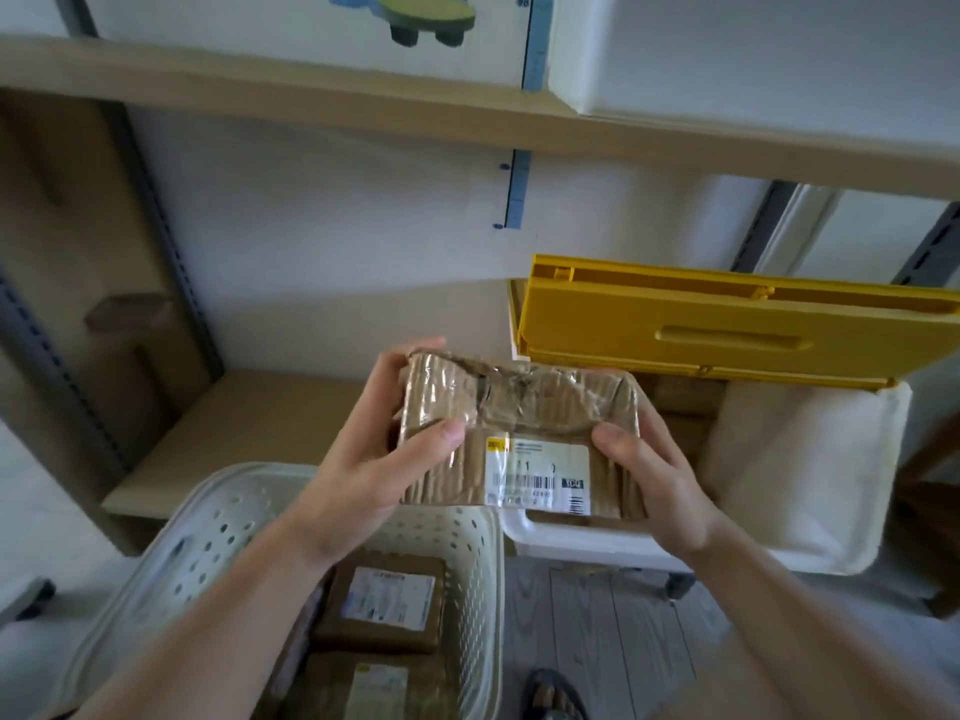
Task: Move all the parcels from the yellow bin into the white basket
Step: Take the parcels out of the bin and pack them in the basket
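**Parcel mid-transfer, both hands on it**

Only the head view to go on, so here's what it's showing. Both hands are clamping a cardboard parcel (519,433) between them: the left hand (374,459) is wrapping its left end with the thumb lying across the top face, and the right hand (644,485) is gripping the right end the same way. The parcel is hanging in the air between the two containers, with the white basket (218,532) sitting below and left of the hands and the yellow bin (727,330) just beyond and right of them, its yellow lid tipped up.

Handling-wise, I'm guessing it's fairly light and stiffish, being corrugated card, but the clear tape all over it is looking crinkled and glossy, so probably a bit slippery. Holding it by the two short ends like this seems the sensible way.

The shipping label (537,475) is facing up near the right hand: a yellow logo patch, a barcode, and something like "YCQ" in a dark box. The rest is too blurry for me.

At least two labelled parcels (384,600) are already lying in the basket under the left wrist.
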